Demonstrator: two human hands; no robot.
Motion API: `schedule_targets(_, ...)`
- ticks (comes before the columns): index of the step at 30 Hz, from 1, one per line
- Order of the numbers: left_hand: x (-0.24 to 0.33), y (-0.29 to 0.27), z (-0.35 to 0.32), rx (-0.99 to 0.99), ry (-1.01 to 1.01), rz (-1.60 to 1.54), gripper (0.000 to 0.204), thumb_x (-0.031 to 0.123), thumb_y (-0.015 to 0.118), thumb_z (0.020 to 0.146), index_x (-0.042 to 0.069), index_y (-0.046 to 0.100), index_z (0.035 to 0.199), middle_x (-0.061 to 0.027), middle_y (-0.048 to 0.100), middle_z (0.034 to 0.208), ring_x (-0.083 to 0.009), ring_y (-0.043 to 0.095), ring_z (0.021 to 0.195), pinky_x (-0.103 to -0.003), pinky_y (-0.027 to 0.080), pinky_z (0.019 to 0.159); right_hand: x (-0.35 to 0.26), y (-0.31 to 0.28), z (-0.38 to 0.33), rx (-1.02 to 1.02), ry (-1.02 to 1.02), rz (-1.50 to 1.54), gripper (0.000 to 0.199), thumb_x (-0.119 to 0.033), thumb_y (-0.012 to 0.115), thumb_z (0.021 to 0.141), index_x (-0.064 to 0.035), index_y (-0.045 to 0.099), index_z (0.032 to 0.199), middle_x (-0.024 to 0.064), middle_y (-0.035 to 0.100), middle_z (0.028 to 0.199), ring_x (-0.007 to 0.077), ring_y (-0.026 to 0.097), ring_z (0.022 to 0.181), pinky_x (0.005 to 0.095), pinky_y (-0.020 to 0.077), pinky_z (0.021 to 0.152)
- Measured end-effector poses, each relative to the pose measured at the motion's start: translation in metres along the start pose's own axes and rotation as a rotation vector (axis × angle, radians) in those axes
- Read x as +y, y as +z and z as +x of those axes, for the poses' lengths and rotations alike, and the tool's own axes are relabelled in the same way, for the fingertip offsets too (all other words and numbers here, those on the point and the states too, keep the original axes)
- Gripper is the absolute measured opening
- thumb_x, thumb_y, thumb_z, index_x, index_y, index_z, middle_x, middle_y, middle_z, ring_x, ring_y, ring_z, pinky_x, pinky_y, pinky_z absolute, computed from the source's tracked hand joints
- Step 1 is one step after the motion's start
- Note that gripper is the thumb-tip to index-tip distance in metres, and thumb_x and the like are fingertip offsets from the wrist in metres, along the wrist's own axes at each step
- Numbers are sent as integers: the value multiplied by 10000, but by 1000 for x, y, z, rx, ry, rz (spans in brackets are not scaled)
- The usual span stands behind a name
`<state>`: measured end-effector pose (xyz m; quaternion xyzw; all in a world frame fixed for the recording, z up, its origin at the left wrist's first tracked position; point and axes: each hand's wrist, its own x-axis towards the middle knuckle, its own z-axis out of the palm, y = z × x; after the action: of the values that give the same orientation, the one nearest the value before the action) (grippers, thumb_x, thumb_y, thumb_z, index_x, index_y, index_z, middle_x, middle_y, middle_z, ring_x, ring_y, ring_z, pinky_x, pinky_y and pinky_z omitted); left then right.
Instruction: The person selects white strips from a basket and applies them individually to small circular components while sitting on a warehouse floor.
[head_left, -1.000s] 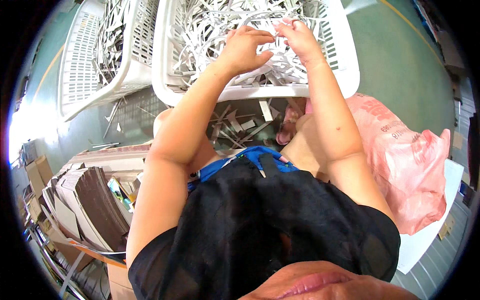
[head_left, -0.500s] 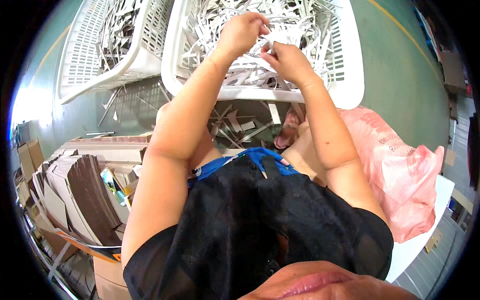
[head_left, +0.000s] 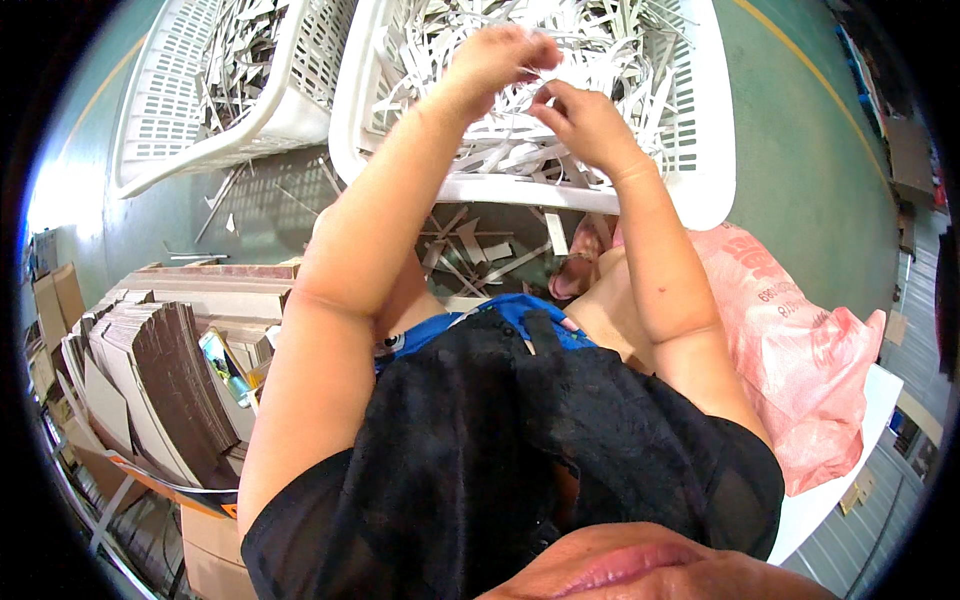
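Over a white slotted plastic basket (head_left: 455, 188) full of white paper strips (head_left: 510, 155), my two hands work close together. My left hand (head_left: 497, 68) is a little farther away, with bent fingers pressed together and their tips blurred. Just to its right, my right hand (head_left: 587, 122) has thumb and forefinger brought together toward the left hand. Both hands look closed. Whatever lies between the fingertips is lost against the white strips behind them.
A second white basket (head_left: 240, 135) with grey and white offcuts stands at the left. Scraps (head_left: 480, 245) lie on the green floor beneath. Stacked cardboard sheets (head_left: 165, 385) are at my left. A pink plastic bag (head_left: 780, 350) rests on a white surface (head_left: 850, 460) at my right.
My left hand has shifted slightly right, and my right hand slightly right too. The white piece seen between them before no longer shows plainly.
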<state>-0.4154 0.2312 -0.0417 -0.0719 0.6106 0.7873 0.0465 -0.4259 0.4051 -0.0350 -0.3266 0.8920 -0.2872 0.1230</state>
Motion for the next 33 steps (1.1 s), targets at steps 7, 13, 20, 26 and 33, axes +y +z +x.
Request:
schedule_targets(7, 6, -72, 26, 437, 63, -531, 248, 180, 397, 996, 36, 570, 1098, -35, 581, 772, -156, 538, 684, -314, 475, 660, 58, -51, -13, 319, 137, 207, 149, -172, 719, 818, -85, 684, 934, -9, 622, 673, 61, 507, 590, 225, 417, 552)
schedule_targets(13, 1, -124, 42, 609, 283, -768, 251, 207, 394, 1003, 48, 582, 1046, -42, 584, 790, -181, 543, 713, -348, 488, 705, 115, -83, -17, 780, 226, 317, 146, -130, 711, 813, -53, 685, 935, 3, 675, 783, 74, 589, 695, 225, 466, 652)
schedule_targets(20, 36, -152, 19, 946, 398, -703, 227, 188, 400, 993, 81, 592, 1047, -62, 670, 919, -151, 564, 732, -280, 438, 610, 146, -97, -31, 1011, 417, -117, 421, -403, 792, 713, -124, 685, 1010, 60, 662, 1056, 227, 579, 1012, 356, 445, 871)
schedule_targets(26, 57, -170, -5, 1099, 498, -806, 193, 161, 380, 971, 103, 540, 1062, -73, 631, 845, -155, 524, 683, -261, 368, 508, 135, -104, -51, 691, 837, -377, 715, -336, 771, 690, -218, 479, 1331, 132, 437, 1370, 367, 321, 1283, 567, 228, 1027)
schedule_targets(33, 6, -93, 45, 260, 314, -876, 147, 155, 513, 949, 32, 593, 937, -59, 611, 822, -190, 580, 771, -334, 501, 733, 48, -62, -13, 1035, -414, -199, 454, -149, 634, 742, -149, 569, 1191, 113, 584, 1154, 278, 516, 1101, 402, 368, 988)
